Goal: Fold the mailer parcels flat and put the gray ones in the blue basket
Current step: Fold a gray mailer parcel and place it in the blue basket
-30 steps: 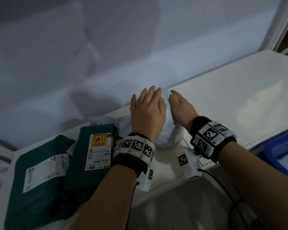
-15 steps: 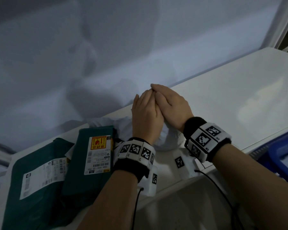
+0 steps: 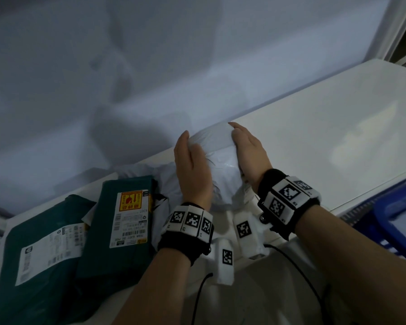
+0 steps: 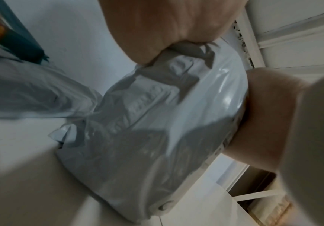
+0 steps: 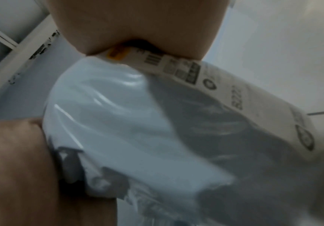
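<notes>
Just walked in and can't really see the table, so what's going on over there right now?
A person is working a gray mailer parcel on the white table, the left hand and right hand cupped round its two sides. It is still puffy, not flat. Two green parcels lie to the left, and the blue basket waits at the right edge.

Gray mailers: 2, one (image 3: 217,160) between hands, another (image 3: 138,168) behind green ones. Green mailers: 2 (image 3: 127,231) (image 3: 35,254). Blue basket: 1 (image 3: 394,221). Hands: 2, left (image 3: 192,170), right (image 3: 250,156). Worktop: 1 (image 3: 326,127).
</notes>
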Action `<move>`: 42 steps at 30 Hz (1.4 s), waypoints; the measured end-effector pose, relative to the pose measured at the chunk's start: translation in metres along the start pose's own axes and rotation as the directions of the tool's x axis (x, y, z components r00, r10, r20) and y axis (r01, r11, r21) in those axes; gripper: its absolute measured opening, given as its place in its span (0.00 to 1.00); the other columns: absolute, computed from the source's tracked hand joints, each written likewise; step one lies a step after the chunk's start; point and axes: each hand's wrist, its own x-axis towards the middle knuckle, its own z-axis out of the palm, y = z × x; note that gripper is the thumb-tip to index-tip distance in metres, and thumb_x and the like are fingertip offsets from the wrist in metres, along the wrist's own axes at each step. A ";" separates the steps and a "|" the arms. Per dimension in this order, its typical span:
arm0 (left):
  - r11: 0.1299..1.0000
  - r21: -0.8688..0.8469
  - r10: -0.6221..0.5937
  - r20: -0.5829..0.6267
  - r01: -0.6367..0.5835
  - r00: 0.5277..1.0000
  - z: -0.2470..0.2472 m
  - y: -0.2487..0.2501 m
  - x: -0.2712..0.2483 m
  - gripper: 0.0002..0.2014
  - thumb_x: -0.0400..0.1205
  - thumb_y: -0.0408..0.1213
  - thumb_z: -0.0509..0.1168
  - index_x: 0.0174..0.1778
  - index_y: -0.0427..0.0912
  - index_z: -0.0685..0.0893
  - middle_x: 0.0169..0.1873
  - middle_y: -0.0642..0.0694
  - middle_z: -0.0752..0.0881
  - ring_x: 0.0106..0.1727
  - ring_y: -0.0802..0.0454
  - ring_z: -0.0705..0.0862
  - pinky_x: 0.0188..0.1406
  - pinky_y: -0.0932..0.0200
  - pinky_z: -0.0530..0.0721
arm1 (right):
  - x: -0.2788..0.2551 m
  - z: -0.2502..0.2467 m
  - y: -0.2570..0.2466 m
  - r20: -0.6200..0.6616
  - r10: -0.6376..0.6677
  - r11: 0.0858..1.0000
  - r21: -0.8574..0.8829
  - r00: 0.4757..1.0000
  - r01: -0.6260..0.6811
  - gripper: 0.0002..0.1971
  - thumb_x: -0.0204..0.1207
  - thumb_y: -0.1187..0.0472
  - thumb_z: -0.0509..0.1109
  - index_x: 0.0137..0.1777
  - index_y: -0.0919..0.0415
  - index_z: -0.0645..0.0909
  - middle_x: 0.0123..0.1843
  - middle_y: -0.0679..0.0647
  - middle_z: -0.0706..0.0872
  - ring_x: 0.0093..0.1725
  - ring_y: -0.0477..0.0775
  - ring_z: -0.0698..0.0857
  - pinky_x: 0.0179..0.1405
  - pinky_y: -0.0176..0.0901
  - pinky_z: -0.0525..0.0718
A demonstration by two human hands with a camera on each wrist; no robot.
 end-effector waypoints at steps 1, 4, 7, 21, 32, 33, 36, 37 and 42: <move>0.999 -0.026 -0.029 -0.006 0.029 1.000 0.000 -0.001 0.000 0.21 0.90 0.44 0.50 0.80 0.47 0.68 0.78 0.51 0.71 0.79 0.54 0.69 0.83 0.51 0.64 | -0.001 0.000 0.000 0.000 0.007 1.000 0.010 1.000 -0.007 0.21 0.85 0.50 0.53 0.74 0.48 0.76 0.72 0.44 0.80 0.71 0.47 0.76 0.76 0.47 0.70; 0.982 -0.128 -0.141 0.006 0.141 0.990 -0.001 -0.003 0.001 0.18 0.91 0.42 0.50 0.78 0.46 0.71 0.74 0.49 0.76 0.74 0.52 0.74 0.78 0.54 0.69 | -0.003 0.000 0.003 -0.011 0.010 0.999 0.035 1.000 -0.010 0.20 0.85 0.49 0.51 0.71 0.47 0.78 0.70 0.44 0.81 0.69 0.48 0.78 0.75 0.51 0.72; 0.898 -0.304 -0.308 0.080 0.317 0.948 0.002 -0.013 -0.002 0.24 0.86 0.60 0.57 0.74 0.50 0.74 0.66 0.54 0.81 0.67 0.57 0.79 0.73 0.58 0.70 | -0.002 -0.001 0.005 -0.031 0.021 0.998 0.061 0.999 -0.019 0.19 0.86 0.50 0.49 0.68 0.46 0.79 0.69 0.45 0.82 0.69 0.48 0.78 0.75 0.51 0.72; 0.794 -0.432 -0.399 0.161 0.428 0.903 0.007 -0.035 -0.009 0.58 0.62 0.83 0.60 0.86 0.54 0.61 0.82 0.53 0.68 0.80 0.52 0.70 0.85 0.46 0.61 | -0.003 -0.005 0.022 -0.032 0.319 0.916 0.267 0.947 -0.299 0.22 0.84 0.40 0.53 0.45 0.51 0.85 0.45 0.49 0.88 0.54 0.55 0.85 0.64 0.50 0.79; 0.830 -0.296 -0.427 0.209 0.473 0.880 0.004 -0.022 -0.007 0.39 0.82 0.70 0.46 0.85 0.50 0.63 0.80 0.51 0.70 0.79 0.50 0.70 0.84 0.47 0.63 | -0.014 -0.008 0.040 -0.019 0.396 0.881 0.290 0.918 -0.374 0.29 0.82 0.34 0.53 0.74 0.51 0.76 0.71 0.51 0.82 0.66 0.53 0.80 0.75 0.50 0.73; 0.830 -0.278 -0.438 0.213 0.484 0.874 0.002 -0.019 -0.008 0.41 0.80 0.72 0.47 0.85 0.50 0.63 0.81 0.51 0.70 0.79 0.50 0.70 0.84 0.47 0.63 | -0.015 -0.007 0.039 -0.010 0.394 0.883 0.281 0.919 -0.375 0.29 0.82 0.34 0.52 0.74 0.50 0.76 0.71 0.50 0.81 0.67 0.53 0.80 0.76 0.51 0.72; 0.820 -0.259 -0.475 0.191 0.511 0.859 0.000 -0.019 -0.006 0.42 0.80 0.72 0.46 0.86 0.51 0.61 0.82 0.48 0.68 0.80 0.47 0.69 0.84 0.46 0.62 | -0.015 -0.005 0.034 -0.002 0.398 0.890 0.244 0.917 -0.385 0.27 0.82 0.34 0.51 0.71 0.48 0.77 0.70 0.49 0.81 0.67 0.52 0.80 0.77 0.51 0.71; 0.815 -0.247 -0.491 0.189 0.525 0.851 0.000 -0.018 -0.004 0.40 0.82 0.70 0.45 0.86 0.50 0.59 0.83 0.48 0.66 0.81 0.47 0.67 0.84 0.46 0.61 | -0.015 -0.006 0.033 -0.008 0.398 0.893 0.234 0.917 -0.385 0.25 0.83 0.35 0.50 0.67 0.46 0.77 0.68 0.48 0.81 0.65 0.52 0.79 0.76 0.50 0.70; 0.797 -0.259 -0.510 0.195 0.545 0.838 -0.007 -0.014 0.004 0.32 0.88 0.58 0.43 0.86 0.47 0.53 0.84 0.49 0.61 0.83 0.48 0.62 0.83 0.55 0.58 | -0.012 -0.008 0.029 0.009 0.389 0.918 0.081 0.921 -0.389 0.30 0.84 0.35 0.44 0.79 0.48 0.69 0.78 0.54 0.74 0.78 0.57 0.71 0.81 0.53 0.63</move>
